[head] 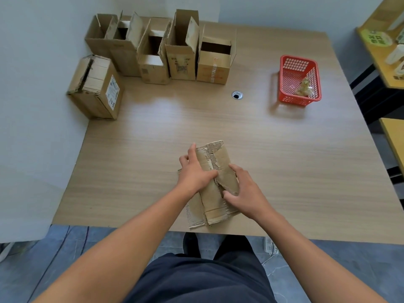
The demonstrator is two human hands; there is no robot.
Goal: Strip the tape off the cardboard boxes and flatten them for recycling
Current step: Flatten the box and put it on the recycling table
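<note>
A pale wood-grain table [284, 160] stands in the corner of grey-white walls [43, 29], above a grey tiled floor [328, 259]. Near its front edge lies a flattened box [215, 206]. The left hand [194, 171] presses on it with fingers laid flat, and the right hand [244, 193] grips a folded flap just beside. Well beyond the left hand stand 5 opened boxes [181, 51] and 1 closed box [96, 88]. Beyond the right hand, a red basket [290, 62] holds crumpled tape [305, 87].
</note>
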